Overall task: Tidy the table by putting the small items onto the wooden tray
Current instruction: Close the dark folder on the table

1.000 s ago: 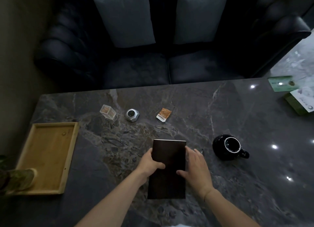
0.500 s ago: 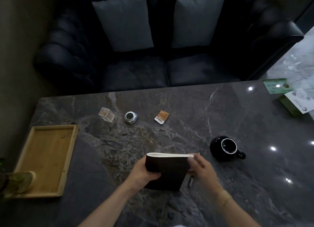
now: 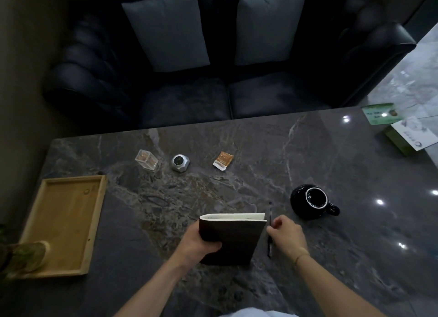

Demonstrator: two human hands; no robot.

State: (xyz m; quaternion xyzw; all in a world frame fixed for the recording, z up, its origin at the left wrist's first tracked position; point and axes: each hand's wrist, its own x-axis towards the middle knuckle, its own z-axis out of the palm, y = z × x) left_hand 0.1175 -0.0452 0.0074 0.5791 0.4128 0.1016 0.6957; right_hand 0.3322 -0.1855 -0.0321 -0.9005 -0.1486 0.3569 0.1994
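Head view: dark marble table; wooden tray at its left edge
Notebook: dark brown cover, cream page edges on top, tilted up near the table's near edge
Left hand: grips the notebook's left side
Right hand: fingers curled round a black pen just right of the notebook

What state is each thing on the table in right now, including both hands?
Notebook: closed, lifted at its far end, gripped by the left hand.
Right hand: fingers curled at the pen.
Pen: lying flat beside the notebook.
Black mug: upright, looks empty.
Wooden tray: holds none of the small items.
Clear box, silver piece, orange packet: resting on the table.
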